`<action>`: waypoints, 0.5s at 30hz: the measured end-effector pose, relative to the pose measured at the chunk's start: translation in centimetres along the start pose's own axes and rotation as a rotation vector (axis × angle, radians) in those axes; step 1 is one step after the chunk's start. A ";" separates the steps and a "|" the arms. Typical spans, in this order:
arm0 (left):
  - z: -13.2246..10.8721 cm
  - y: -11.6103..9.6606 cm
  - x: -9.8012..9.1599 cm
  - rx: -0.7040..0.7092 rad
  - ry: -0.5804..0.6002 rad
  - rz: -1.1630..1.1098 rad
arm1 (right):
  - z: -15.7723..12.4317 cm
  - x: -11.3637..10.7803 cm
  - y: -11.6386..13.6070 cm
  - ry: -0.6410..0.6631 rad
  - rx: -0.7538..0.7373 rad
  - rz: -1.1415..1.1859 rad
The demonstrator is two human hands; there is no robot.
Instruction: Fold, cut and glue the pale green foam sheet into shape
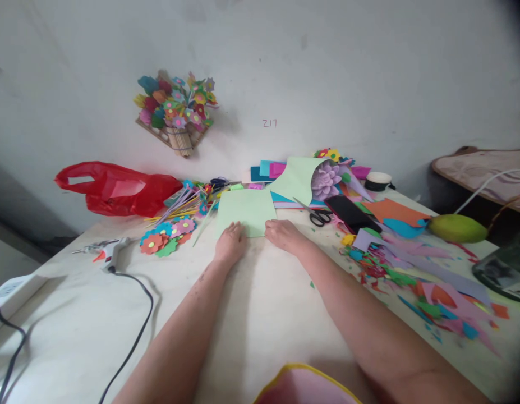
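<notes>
A pale green sheet (247,209) of paper or thin foam lies flat on the white table in front of me. My left hand (231,241) rests on its near left corner, the fingers laid over the sheet. At the near right corner my right hand (282,234) has its fingers bent together in a pinch on the edge. Just beyond the sheet, to the right, stands a rolled pale green cone (295,178) with a purple flower (326,180) in its mouth. Black-handled scissors (319,217) lie right of the sheet, near my right hand.
On the left are a glue gun (112,252) with its cord, a power strip (13,292), foam flowers (165,238) and a red plastic bag (120,191). To the right lie a phone (348,214), colourful scraps (436,303), a green-yellow fruit (458,228) and a glass jar (506,269).
</notes>
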State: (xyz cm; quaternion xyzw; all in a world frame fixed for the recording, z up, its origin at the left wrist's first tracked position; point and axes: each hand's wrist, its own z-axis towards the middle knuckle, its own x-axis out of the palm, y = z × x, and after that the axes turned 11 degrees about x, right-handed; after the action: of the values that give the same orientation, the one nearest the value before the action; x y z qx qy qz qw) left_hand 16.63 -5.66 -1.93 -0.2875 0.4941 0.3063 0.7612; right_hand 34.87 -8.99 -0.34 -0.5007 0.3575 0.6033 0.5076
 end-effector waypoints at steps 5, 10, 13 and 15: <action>0.2 0.7 0.4 0.068 -0.099 -0.197 | -0.2 -0.3 0.1 -0.022 -0.046 -0.056; 0.6 1.2 0.4 0.105 -0.156 -0.274 | -0.2 -0.5 0.1 -0.017 -0.035 -0.058; 0.7 1.2 0.3 0.139 -0.164 -0.293 | -0.2 -0.5 0.1 -0.020 -0.005 -0.045; 0.8 1.2 0.2 0.145 -0.163 -0.301 | -0.2 -0.5 0.1 -0.024 -0.002 -0.031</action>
State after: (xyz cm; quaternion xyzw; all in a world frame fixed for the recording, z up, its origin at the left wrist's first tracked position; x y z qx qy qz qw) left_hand 16.27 -4.26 -2.02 -0.2770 0.4028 0.1747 0.8547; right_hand 34.81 -9.37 0.12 -0.4992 0.3429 0.6018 0.5206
